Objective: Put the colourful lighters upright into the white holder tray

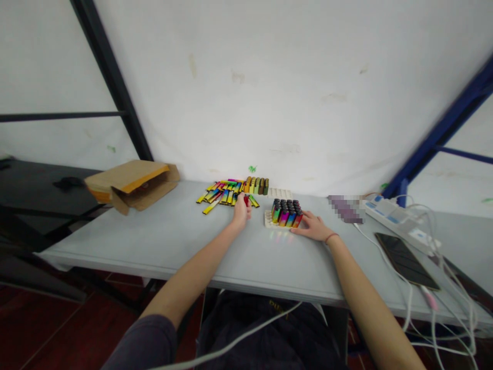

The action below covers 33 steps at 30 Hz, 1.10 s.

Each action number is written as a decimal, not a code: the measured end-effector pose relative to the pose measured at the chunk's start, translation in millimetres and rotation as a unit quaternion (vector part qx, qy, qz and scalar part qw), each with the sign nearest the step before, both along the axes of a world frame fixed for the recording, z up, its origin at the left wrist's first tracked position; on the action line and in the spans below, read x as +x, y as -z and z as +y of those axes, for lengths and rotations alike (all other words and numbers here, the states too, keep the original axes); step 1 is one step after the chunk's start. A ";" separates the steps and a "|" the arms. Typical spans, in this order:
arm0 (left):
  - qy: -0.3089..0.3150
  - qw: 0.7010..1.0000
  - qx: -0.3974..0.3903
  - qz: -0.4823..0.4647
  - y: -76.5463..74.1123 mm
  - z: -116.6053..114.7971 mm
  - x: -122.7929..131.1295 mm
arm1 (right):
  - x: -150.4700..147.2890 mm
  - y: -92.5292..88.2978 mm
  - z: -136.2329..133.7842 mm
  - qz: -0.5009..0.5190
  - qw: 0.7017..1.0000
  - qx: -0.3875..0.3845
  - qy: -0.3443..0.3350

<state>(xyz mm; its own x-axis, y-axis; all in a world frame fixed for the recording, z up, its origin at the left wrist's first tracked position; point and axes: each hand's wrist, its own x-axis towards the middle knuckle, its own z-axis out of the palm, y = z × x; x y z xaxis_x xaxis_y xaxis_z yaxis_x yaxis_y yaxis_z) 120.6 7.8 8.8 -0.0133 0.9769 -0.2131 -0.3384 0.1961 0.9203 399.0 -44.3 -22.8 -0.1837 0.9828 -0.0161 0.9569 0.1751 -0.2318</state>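
My left hand [241,211] is closed around a small red lighter [246,199], mostly hidden by the fingers. Just beyond it lies a loose pile of flat, shiny multicoloured pieces [211,206] with yellow ends. To the right, a white slotted tray [268,222] carries several upright rainbow-coloured lighters [287,213] with black tops. Some slots at its left side show bare. My right hand [315,227] rests at the tray's right front corner, fingers and thumb spread, touching it or very close.
Behind the pile stand gold and dark upright pieces [257,185] in rows, beside another white slotted tray [280,193]. An opened brown cardboard box [134,180] sits at left. At right are a phone [406,259], a power strip [400,221] and tangled white cables.
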 end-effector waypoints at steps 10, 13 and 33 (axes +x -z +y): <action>-0.030 0.999 0.021 0.029 2.8 0.0 -0.4 | 0.4 -0.3 0.9 -0.006 1.000 0.001 -0.004; 0.004 0.997 0.062 0.034 3.9 1.0 0.9 | 0.6 -0.2 1.1 -0.004 1.000 0.001 -0.002; 0.191 0.837 0.413 0.304 14.4 -18.8 11.5 | 0.3 -0.3 0.6 -0.001 1.000 -0.004 -0.002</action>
<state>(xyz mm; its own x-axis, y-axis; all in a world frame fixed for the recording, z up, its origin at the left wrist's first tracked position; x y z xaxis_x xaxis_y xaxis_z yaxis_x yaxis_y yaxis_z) 132.1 -11.0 -5.6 0.4729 0.7449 0.4707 0.1837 -0.6058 0.7741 399.3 -43.7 -22.5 -0.1884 0.9818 -0.0250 0.9565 0.1777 -0.2316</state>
